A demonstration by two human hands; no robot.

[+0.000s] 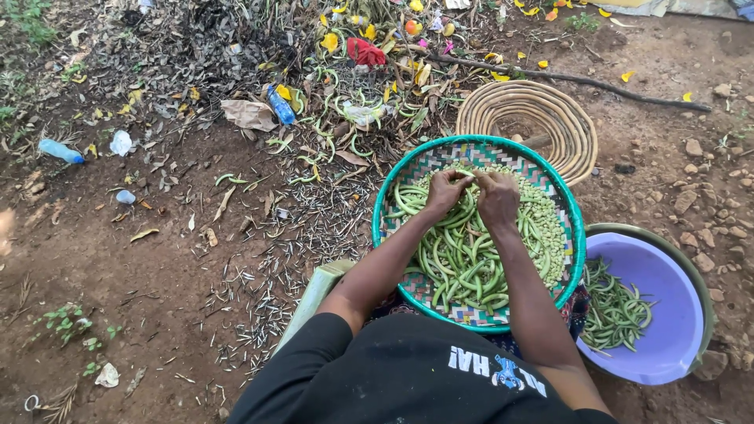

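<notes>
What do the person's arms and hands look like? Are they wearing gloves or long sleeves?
No gloves: the left hand and right hand are bare, and so are both forearms. The person wears a black short-sleeved shirt with white and blue print on it.

The ground [157,267] is bare brown dirt, out in daylight. Up past the hands lies a heap of dry leaves, twigs and yellow petals [345,47]. A blue plastic bottle [280,105] lies there, and another bottle [60,151] lies far off to the left. A long dark stick [581,80] lies up to the right. Small stones [707,180] sit at the right. Little green weeds [75,323] grow low on the left.
</notes>
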